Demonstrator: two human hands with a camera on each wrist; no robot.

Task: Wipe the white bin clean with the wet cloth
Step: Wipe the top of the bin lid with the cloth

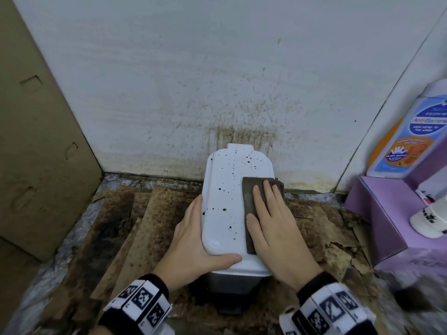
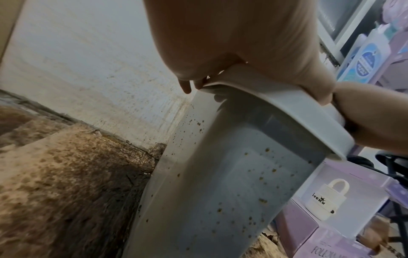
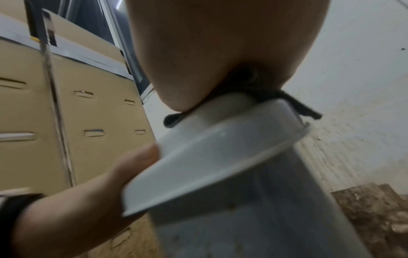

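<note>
Left hand [image 2: 243, 43] around the lid rim [image 2: 287, 111] of the brown-speckled white bin [image 2: 232, 183].

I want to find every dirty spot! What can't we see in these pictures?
1. Head view: the walls of the white plastic bin, mostly hidden below its lid and the left hand.
2. Head view: the lid under the dark brown folded cloth and flat right hand; spots there are covered.
3. Head view: the label of the blue-and-white bottle, blurred and cut by the right edge.

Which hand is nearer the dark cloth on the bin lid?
Right. The right hand lies flat on the cloth, on the bin lid at its right side; the left hand grips the lid's left front corner, off the cloth.
</note>
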